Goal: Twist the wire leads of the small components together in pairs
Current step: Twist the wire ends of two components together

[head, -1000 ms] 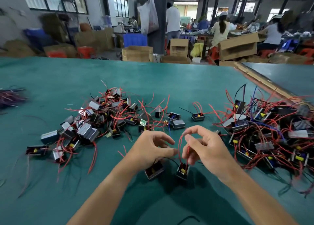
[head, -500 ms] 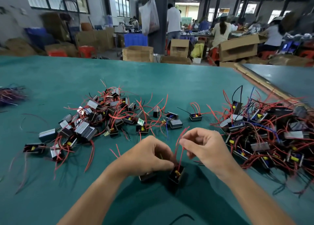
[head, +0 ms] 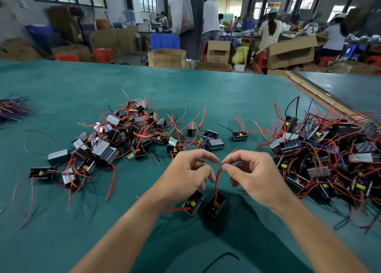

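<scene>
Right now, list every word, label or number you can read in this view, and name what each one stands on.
No text is legible.
Green and white sticker among the small black wired components: print too small.
White mark on the blue panel at far right back: blurred.
Brown cardboard boxes: no readable print.

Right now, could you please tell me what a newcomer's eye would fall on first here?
First, the left hand and right hand at centre front, pinching red leads that rise from a small component below them. Next, two tangles of components and red wire farther back on the green table: the spread-out left heap and the denser right heap.
</scene>
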A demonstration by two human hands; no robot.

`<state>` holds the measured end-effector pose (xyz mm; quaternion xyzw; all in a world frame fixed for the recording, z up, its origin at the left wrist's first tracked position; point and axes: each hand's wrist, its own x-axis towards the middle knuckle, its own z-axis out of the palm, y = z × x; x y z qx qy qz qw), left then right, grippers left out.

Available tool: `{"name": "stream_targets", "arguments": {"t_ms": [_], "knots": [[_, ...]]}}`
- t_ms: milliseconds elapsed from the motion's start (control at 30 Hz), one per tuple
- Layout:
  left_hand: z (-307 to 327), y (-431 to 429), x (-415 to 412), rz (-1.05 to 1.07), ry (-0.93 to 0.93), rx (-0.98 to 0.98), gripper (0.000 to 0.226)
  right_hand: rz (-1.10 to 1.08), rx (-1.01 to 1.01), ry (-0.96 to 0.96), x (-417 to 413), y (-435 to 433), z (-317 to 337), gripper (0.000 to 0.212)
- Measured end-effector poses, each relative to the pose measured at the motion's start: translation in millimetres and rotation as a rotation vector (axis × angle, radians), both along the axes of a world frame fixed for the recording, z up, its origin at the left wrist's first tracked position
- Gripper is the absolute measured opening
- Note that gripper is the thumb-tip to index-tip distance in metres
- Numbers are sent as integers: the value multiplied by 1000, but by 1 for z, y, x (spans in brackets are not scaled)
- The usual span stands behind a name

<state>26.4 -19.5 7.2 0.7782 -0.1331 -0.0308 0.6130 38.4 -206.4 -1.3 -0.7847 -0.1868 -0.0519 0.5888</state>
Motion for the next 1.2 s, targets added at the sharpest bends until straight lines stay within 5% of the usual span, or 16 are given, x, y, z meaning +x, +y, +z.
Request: {"name": "stream_targets", "arguments": {"t_ms": [500, 1200], "knots": [[-2, -2, -3, -34, 20, -61, 13, -60, -53, -72, -6, 4, 5, 28], [-4, -1, -5, -40, 79, -111, 20, 45, -91, -100, -13, 1, 5, 9]]}}
